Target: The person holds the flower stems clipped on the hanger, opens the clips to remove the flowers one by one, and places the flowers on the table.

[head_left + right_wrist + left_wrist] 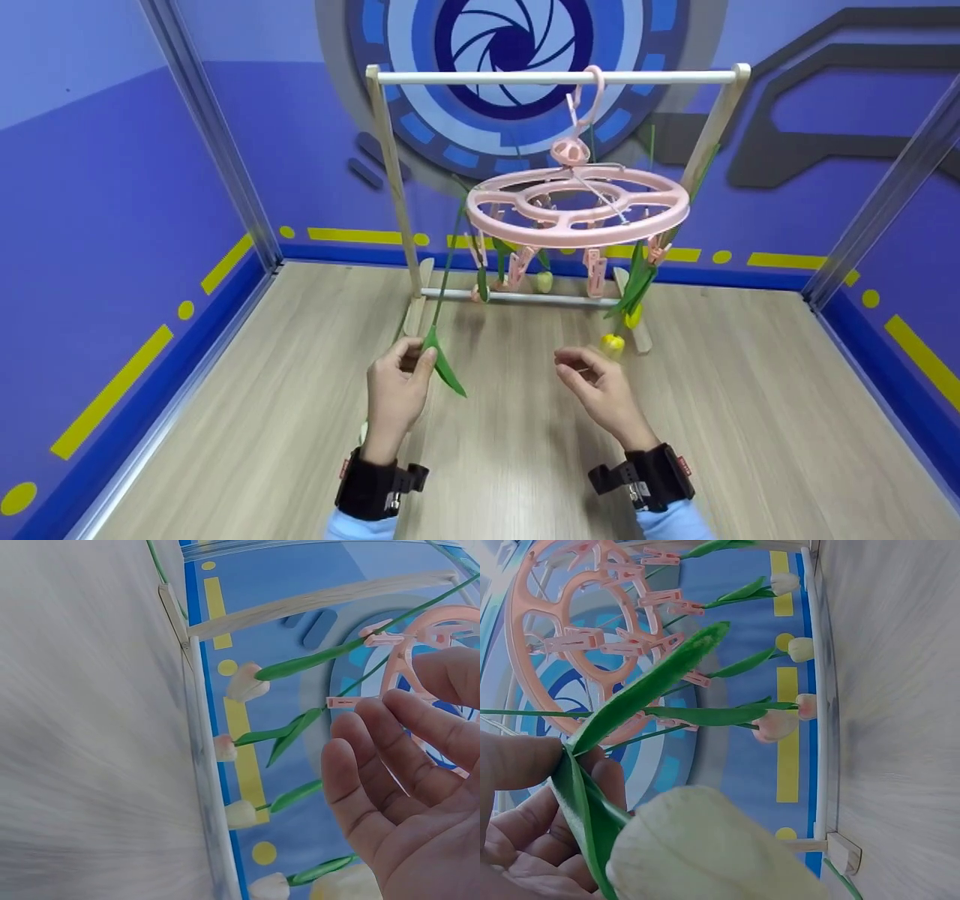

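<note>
Head view, left hand (396,386) pinching tulip (448,367), bloom (705,847) mostly hidden; right hand (606,390) loosely curled

Hands: 2. Left hand (396,391) at 7 o'clock, right hand (606,394) between 4 and 5. Wristbands (366,484): 2, one per arm. Sleeves (364,526): 2. Rack (716,127): 1, counting 2 posts (394,176), 2 bars (480,78). Hanger (564,225): 1, toward 2 o'clock. Clips (595,262): at least 4 in head view; overlap hides the full number. Yellow tulips (613,344): 2, near 4 o'clock. Left wrist view: white tulips (705,847) 3, pink tulips (774,727) 2. Right wrist view: 5 tulip heads, 1 yellow. Overall tulip total: cannot tell.
</note>
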The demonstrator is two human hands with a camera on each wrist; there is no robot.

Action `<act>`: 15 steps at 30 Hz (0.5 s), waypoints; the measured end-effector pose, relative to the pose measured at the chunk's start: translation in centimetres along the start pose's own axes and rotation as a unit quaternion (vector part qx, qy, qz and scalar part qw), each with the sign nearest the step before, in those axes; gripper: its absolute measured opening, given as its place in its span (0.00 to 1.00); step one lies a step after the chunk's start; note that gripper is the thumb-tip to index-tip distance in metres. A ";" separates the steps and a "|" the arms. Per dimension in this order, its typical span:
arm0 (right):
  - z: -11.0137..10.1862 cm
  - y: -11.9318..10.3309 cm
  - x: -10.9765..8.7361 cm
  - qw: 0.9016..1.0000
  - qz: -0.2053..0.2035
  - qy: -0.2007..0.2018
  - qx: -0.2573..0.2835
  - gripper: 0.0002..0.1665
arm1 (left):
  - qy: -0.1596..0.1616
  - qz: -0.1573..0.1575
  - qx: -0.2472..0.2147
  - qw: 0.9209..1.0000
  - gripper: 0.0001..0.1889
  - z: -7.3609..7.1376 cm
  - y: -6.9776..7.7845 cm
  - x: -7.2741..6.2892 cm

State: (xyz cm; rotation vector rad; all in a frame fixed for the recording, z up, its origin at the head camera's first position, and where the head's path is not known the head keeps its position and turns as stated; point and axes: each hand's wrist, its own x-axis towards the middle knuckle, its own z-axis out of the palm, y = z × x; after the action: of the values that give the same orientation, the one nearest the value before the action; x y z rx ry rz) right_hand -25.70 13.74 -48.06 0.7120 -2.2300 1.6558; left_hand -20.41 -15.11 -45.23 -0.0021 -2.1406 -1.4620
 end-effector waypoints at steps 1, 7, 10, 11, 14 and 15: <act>0.0 0.1 0.0 1.000 0.000 0.000 0.002 0.11 | 0.001 -0.004 0.006 1.000 0.06 0.0 -0.1 0.0; 0.2 0.3 -0.2 1.000 0.002 -0.007 0.004 0.11 | 0.007 -0.027 0.039 0.999 0.05 0.1 -0.7 0.0; 0.3 0.5 -0.4 1.000 0.010 -0.012 0.001 0.11 | 0.006 -0.045 0.051 0.998 0.05 0.2 -1.2 0.0; 0.3 0.5 -0.4 1.000 0.014 -0.015 0.001 0.11 | 0.006 -0.050 0.055 0.997 0.05 0.2 -1.3 0.0; 0.4 0.6 -0.5 1.000 0.022 -0.020 0.002 0.11 | 0.003 -0.062 0.068 0.996 0.05 0.4 -2.0 0.0; 0.5 0.6 -0.5 0.999 0.024 -0.022 0.001 0.11 | 0.002 -0.067 0.072 0.995 0.05 0.4 -2.2 0.0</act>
State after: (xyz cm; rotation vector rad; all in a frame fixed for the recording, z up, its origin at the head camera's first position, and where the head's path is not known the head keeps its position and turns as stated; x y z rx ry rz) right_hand -25.55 13.56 -48.95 0.7072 -2.2925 1.6801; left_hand -21.20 -15.63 -47.22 0.2004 -2.2763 -1.3760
